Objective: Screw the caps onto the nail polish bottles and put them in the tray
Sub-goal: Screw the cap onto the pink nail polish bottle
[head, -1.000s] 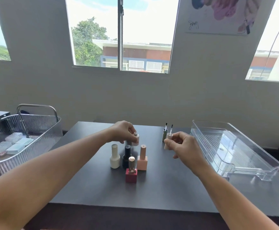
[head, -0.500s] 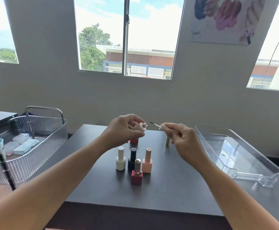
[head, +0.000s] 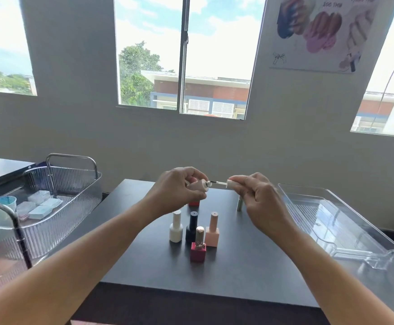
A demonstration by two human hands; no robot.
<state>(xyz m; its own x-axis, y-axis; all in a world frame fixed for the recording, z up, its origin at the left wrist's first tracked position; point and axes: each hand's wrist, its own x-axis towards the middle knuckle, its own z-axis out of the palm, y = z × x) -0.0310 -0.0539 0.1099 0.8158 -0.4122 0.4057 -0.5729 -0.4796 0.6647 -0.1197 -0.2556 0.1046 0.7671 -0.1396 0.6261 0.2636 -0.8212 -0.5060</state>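
My left hand holds a beige nail polish bottle tilted on its side above the dark table, its open neck facing right. My right hand grips a beige brush cap, and the brush tip sits right at the bottle's neck. Below stand capped bottles: white, black, peach and dark red with a gold cap. A red bottle is partly hidden behind my left hand. An olive cap stands by my right hand. The clear tray lies empty at the right.
A ribbed clear cart basket with small packets and a cup stands left of the table, with metal handles. The wall and windows are close behind the table's far edge.
The brush cap in my right hand has moved closer to the bottle, so its tip now meets the neck. Both hands stay raised above the table.
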